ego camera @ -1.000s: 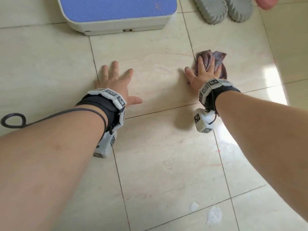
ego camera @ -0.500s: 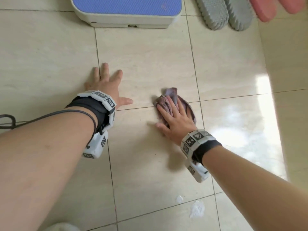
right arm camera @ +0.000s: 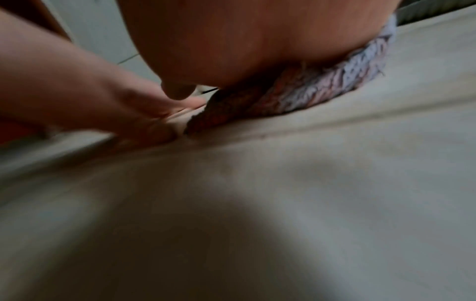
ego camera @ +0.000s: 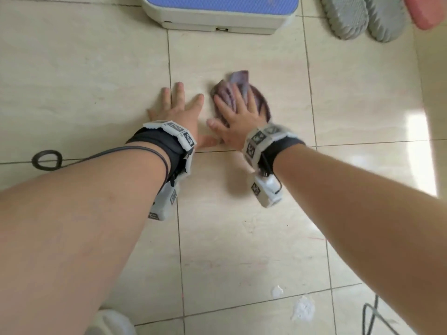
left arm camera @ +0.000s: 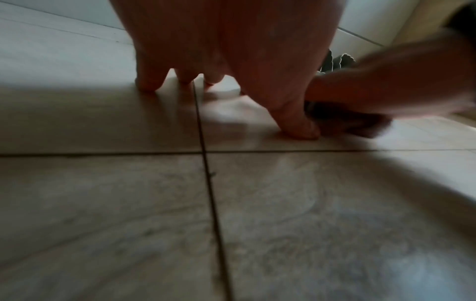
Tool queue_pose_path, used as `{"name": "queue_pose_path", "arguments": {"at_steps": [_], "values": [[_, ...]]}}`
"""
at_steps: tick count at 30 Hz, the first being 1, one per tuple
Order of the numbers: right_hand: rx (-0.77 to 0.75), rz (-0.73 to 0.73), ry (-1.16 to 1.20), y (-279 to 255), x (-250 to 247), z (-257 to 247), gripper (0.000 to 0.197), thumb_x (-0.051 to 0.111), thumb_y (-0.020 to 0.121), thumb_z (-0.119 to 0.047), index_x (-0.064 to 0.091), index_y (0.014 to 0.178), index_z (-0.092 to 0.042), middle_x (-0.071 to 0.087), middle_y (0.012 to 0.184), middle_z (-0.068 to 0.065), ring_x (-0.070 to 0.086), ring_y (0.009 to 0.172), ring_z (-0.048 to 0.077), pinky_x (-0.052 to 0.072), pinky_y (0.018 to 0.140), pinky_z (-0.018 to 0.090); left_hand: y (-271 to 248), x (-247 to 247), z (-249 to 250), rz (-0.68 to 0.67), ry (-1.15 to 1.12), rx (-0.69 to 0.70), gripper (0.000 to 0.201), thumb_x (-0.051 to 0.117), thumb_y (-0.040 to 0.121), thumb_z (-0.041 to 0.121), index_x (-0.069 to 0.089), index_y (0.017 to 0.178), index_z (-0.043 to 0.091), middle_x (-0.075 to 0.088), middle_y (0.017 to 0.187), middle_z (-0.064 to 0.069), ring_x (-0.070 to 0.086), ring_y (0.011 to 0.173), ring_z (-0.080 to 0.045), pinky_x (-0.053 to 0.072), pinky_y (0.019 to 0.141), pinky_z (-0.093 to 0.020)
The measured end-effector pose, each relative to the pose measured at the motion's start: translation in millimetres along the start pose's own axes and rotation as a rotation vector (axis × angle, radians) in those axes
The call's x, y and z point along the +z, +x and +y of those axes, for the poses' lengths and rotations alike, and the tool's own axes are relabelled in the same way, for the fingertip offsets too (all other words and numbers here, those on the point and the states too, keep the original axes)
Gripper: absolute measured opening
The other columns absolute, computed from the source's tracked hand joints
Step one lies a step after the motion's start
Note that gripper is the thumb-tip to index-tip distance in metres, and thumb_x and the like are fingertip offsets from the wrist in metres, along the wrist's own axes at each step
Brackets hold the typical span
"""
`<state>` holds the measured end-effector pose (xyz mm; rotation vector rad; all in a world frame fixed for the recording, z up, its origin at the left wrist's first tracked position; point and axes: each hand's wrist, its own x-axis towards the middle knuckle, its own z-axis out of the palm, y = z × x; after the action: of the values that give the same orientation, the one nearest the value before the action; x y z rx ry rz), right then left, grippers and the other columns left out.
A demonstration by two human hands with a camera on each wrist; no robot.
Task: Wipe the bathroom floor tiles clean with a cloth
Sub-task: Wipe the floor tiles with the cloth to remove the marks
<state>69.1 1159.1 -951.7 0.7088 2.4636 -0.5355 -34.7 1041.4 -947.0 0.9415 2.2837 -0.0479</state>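
Note:
A crumpled purple-grey cloth (ego camera: 242, 93) lies on the beige floor tiles (ego camera: 242, 238). My right hand (ego camera: 235, 112) presses flat on top of it with straight, spread fingers. The right wrist view shows the cloth (right arm camera: 322, 87) squashed under the palm. My left hand (ego camera: 176, 107) lies flat on the tile just left of the cloth, fingers spread, holding nothing. Its thumb (left arm camera: 298, 126) reaches to the cloth's edge. The two hands nearly touch.
A blue-topped step stool (ego camera: 217, 10) stands at the top. Grey slippers (ego camera: 360, 15) and something pink (ego camera: 425, 10) lie top right. White foam spots (ego camera: 302, 308) sit on the near tiles. A black cable loop (ego camera: 47, 159) lies left, another cable (ego camera: 372, 315) bottom right.
My right hand slid the cloth from the right down toward me, then up and left until it sits beside the left hand. The left hand stayed planted on the tile.

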Motion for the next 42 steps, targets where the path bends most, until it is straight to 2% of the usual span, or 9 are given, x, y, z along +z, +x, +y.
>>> {"name": "queue_pose_path", "arguments": {"at_steps": [3, 7, 12, 17, 24, 28, 31, 37, 42], "values": [[-0.099, -0.057, -0.116, -64.6, 32.0, 18.2, 0.067, 0.016, 0.092, -0.071, -0.010, 0.149, -0.048, -0.025, 0.157, -0.015, -0.025, 0.146, 0.020, -0.001, 0.117, 0.050, -10.1, 0.2, -9.6, -0.043, 0.048, 0.004, 0.111, 0.068, 0.075, 0.068, -0.003, 0.155, 0.037, -0.025, 0.161, -0.002, -0.019, 0.148, -0.030, 0.011, 0.116, -0.063], [0.033, -0.111, -0.168, -101.4, 39.7, 76.3, 0.065, 0.010, 0.090, -0.071, -0.016, 0.147, -0.051, -0.034, 0.149, -0.016, -0.030, 0.140, 0.015, -0.001, 0.119, 0.057, -22.3, -0.7, -16.5, -0.087, 0.061, -0.008, 0.115, 0.070, 0.075, 0.065, -0.007, 0.154, 0.036, -0.029, 0.159, -0.003, -0.022, 0.147, -0.031, 0.010, 0.115, -0.064], [0.274, 0.021, 0.030, -43.1, 5.7, 74.5, 0.070, 0.023, 0.093, -0.070, -0.005, 0.151, -0.046, -0.024, 0.159, -0.011, -0.021, 0.147, 0.024, -0.002, 0.117, 0.058, -24.3, 1.5, -17.9, -0.077, 0.043, -0.006, 0.116, 0.070, 0.073, 0.068, -0.007, 0.154, 0.037, -0.030, 0.159, -0.002, -0.022, 0.147, -0.030, 0.008, 0.115, -0.064], [0.320, 0.099, 0.097, 7.9, -16.0, 27.4, 0.076, 0.029, 0.091, -0.072, -0.001, 0.154, -0.041, -0.019, 0.162, -0.004, -0.023, 0.146, 0.032, -0.006, 0.116, 0.055, -25.6, 8.4, -19.5, -0.067, -0.003, -0.017, 0.111, 0.068, 0.075, 0.067, -0.003, 0.154, 0.037, -0.029, 0.159, -0.003, -0.023, 0.147, -0.031, 0.006, 0.114, -0.065], [0.221, 0.068, 0.044, 32.6, -25.0, -17.0, 0.074, 0.028, 0.091, -0.072, 0.001, 0.154, -0.042, -0.020, 0.161, -0.004, -0.023, 0.146, 0.032, -0.006, 0.115, 0.056, -39.7, 17.5, -39.6, -0.016, -0.004, 0.019, 0.102, 0.065, 0.080, 0.064, 0.001, 0.155, 0.037, -0.023, 0.161, -0.002, -0.019, 0.148, -0.030, 0.006, 0.117, -0.058], [0.002, 0.023, -0.007, 25.2, -2.3, -56.6, 0.069, 0.025, 0.093, -0.071, 0.001, 0.152, -0.045, -0.020, 0.161, -0.007, -0.023, 0.146, 0.032, -0.006, 0.117, 0.055, -45.9, 18.8, -65.4, 0.015, -0.018, -0.012, 0.110, 0.065, 0.076, 0.070, -0.001, 0.156, 0.034, -0.022, 0.162, -0.001, -0.018, 0.149, -0.028, 0.002, 0.121, -0.048], [-0.156, -0.056, -0.095, -10.8, 26.2, -69.1, 0.064, 0.020, 0.095, -0.069, -0.003, 0.151, -0.048, -0.021, 0.161, -0.008, -0.023, 0.146, 0.029, -0.003, 0.115, 0.058, -48.2, 13.7, -81.9, -0.003, 0.005, -0.067, 0.113, 0.061, 0.072, 0.078, -0.004, 0.155, 0.036, -0.024, 0.161, -0.001, -0.018, 0.149, -0.027, 0.002, 0.121, -0.049], [-0.156, -0.145, -0.220, -117.3, 71.1, 3.2, 0.061, 0.017, 0.095, -0.066, -0.007, 0.149, -0.051, -0.022, 0.159, -0.013, -0.021, 0.147, 0.019, 0.000, 0.118, 0.050, -51.2, 10.9, -81.8, -0.020, 0.011, -0.140, 0.105, 0.061, 0.079, 0.071, -0.004, 0.155, 0.039, -0.026, 0.160, -0.001, -0.020, 0.148, -0.030, 0.005, 0.120, -0.056], [0.122, -0.052, -0.082, -86.5, 37.8, 63.4, 0.064, 0.019, 0.094, -0.069, -0.009, 0.149, -0.051, -0.024, 0.159, -0.013, -0.022, 0.147, 0.022, 0.000, 0.118, 0.055, -46.2, 14.3, -52.1, 0.013, -0.083, -0.215, 0.097, 0.061, 0.079, 0.072, 0.002, 0.151, 0.044, -0.027, 0.159, -0.005, -0.022, 0.146, -0.038, 0.007, 0.112, -0.067]]}}
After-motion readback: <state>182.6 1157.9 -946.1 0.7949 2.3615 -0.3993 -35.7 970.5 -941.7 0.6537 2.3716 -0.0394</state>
